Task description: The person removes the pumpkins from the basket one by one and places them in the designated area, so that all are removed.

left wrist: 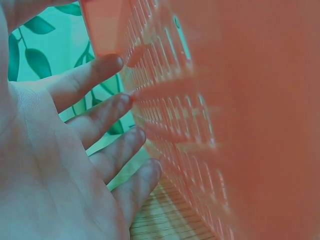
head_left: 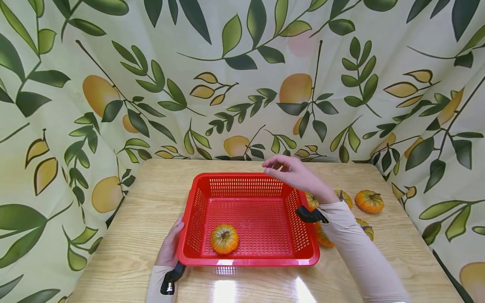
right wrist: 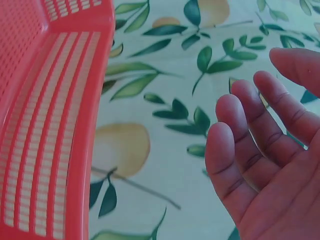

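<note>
A red plastic basket (head_left: 248, 261) with slotted walls sits on the table, and one small orange-and-green pumpkin (head_left: 225, 239) lies inside it, front left. My left hand (head_left: 169, 245) is at the basket's left side; in the left wrist view its straight, spread fingertips (left wrist: 145, 172) touch or nearly touch the slotted outer wall (left wrist: 200, 125). Above the basket's far right corner hovers my right hand (head_left: 289, 171), its fingers slightly bent. Nothing is held in it, as the right wrist view shows the bare palm (right wrist: 285, 200) beside the basket rim (right wrist: 95, 125).
Right of the basket are several more small pumpkins (head_left: 369, 201), some partly hidden behind my right forearm (head_left: 352, 248). The wooden table (head_left: 125, 235) backs onto a hanging cloth (head_left: 242, 105) printed with leaves and fruit. Black wrist straps (head_left: 311, 214) sit on both sleeves.
</note>
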The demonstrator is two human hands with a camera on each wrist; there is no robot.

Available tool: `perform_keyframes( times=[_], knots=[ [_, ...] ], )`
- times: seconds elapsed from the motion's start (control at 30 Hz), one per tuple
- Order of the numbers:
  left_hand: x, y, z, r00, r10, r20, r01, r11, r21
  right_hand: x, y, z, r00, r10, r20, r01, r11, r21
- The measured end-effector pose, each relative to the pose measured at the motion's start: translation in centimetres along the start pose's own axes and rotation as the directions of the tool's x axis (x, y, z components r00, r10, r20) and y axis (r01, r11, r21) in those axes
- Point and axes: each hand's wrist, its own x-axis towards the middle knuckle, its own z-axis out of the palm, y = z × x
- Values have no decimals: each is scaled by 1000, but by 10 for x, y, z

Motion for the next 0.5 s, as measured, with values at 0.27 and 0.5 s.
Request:
perform_keyframes(
  times=[0.27,0.5],
  knots=[
    [-1,-1,-1,1000,10,-3,-10,1000,2,14,-14,27,995,-73,75,70,997,42],
    [0,-1,-1,1000,15,-11,-14,1000,8,24,-21,51,979,-120,162,115,992,45]
  ],
)
